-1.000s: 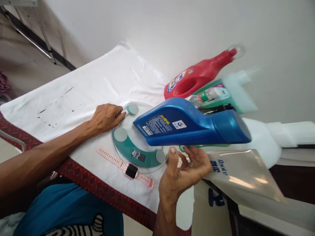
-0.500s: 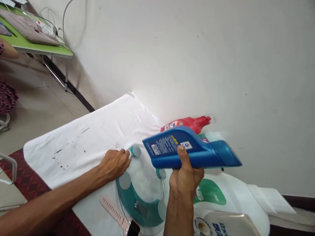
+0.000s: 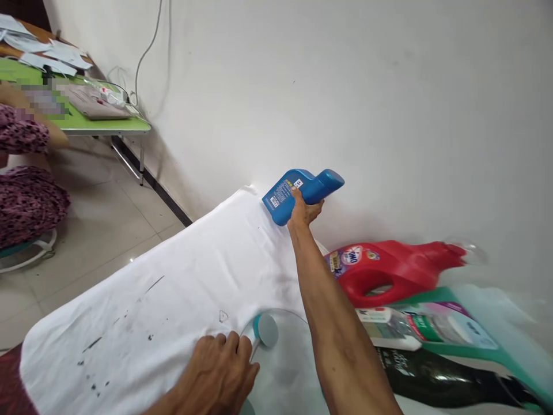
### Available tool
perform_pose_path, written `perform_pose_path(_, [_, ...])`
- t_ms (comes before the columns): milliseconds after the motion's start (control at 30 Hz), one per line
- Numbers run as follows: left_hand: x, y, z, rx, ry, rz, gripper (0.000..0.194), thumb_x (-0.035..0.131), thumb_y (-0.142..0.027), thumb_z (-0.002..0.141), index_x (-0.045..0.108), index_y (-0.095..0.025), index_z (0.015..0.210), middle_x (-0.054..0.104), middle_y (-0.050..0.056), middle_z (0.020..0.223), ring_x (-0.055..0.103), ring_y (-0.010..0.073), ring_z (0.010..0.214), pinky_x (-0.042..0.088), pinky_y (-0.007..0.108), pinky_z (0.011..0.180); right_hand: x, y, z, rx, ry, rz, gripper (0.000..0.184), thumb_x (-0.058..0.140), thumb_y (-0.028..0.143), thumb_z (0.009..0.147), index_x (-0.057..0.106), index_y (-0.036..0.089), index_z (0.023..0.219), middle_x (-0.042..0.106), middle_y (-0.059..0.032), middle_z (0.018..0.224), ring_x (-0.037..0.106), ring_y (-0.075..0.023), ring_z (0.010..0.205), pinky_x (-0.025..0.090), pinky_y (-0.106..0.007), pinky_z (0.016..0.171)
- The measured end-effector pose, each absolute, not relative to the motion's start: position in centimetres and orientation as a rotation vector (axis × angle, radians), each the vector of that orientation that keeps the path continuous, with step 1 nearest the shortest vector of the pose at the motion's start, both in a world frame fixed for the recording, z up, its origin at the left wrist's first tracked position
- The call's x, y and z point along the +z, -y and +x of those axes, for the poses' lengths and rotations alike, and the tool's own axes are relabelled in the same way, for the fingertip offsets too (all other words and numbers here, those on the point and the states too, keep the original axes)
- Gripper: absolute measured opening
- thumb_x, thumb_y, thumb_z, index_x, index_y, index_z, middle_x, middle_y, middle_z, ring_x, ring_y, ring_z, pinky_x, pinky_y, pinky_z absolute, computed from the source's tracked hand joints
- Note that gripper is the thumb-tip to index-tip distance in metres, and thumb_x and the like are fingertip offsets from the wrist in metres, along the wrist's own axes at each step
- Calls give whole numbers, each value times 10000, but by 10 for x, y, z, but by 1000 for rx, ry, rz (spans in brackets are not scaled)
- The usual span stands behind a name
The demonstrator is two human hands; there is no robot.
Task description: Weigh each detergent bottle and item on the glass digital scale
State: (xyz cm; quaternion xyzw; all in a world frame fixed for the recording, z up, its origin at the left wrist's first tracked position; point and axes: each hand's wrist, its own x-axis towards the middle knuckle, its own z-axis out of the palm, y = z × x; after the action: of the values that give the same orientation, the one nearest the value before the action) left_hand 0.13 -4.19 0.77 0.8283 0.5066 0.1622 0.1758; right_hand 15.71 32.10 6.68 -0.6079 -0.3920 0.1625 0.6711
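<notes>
My right hand is wrapped round a blue plastic bottle with a printed back label and barcode. The bottle tilts, cap up to the right, at the far corner of the white-covered table by the wall; whether its base touches the cloth I cannot tell. My left hand is closed at the left rim of a round glass bathroom scale, its fingertips hidden, beside one round teal-and-grey foot. My right forearm covers part of the scale.
To the right stand a red detergent bottle, a clear bottle with a green label and a dark glass bottle. The wall borders the table. At left, a person in patterned clothes sits by a green table.
My right hand has carried the blue bottle away from me and leftward, to the table's far corner. My left hand stays at the scale's rim. The view has shifted.
</notes>
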Motion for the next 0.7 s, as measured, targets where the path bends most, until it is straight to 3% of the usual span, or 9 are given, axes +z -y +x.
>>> perform_pose_path(200, [3, 45, 0, 572, -1473, 2384, 111, 596, -283, 1028, 576, -238, 929, 697, 6, 813, 723, 231, 694, 505, 347, 568, 44, -342, 155, 323, 939, -1507, 680, 893, 465, 700, 554, 225, 1237, 668, -123, 1318, 642, -302, 1303, 482, -509, 1196])
perform_pose_path(333, [15, 40, -5, 469, -1469, 2375, 139, 566, -265, 1042, 581, -225, 910, 709, 19, 809, 744, 241, 694, 495, 344, 566, 42, -315, 160, 343, 1032, -1572, 643, 867, 420, 732, 520, 186, 1220, 667, -177, 1294, 648, -316, 1264, 492, -507, 1160])
perform_pose_path(533, [36, 31, -12, 142, -1418, 2339, 263, 421, -317, 1123, 613, -201, 986, 752, 65, 907, 789, 283, 850, 458, 345, 620, 50, -240, 162, 359, 1203, -1573, 598, 839, 376, 784, 497, 187, 1236, 648, -165, 1330, 634, -275, 1251, 490, -484, 1143])
perform_pose_path(700, [45, 28, -18, 35, -1465, 2306, 329, 380, -405, 1140, 596, -196, 1008, 761, 84, 977, 773, 290, 916, 360, 336, 627, 88, -135, 149, 464, 1499, -1327, 475, 788, 510, 894, 542, 252, 1209, 686, -82, 1260, 666, -232, 1174, 568, -424, 1035])
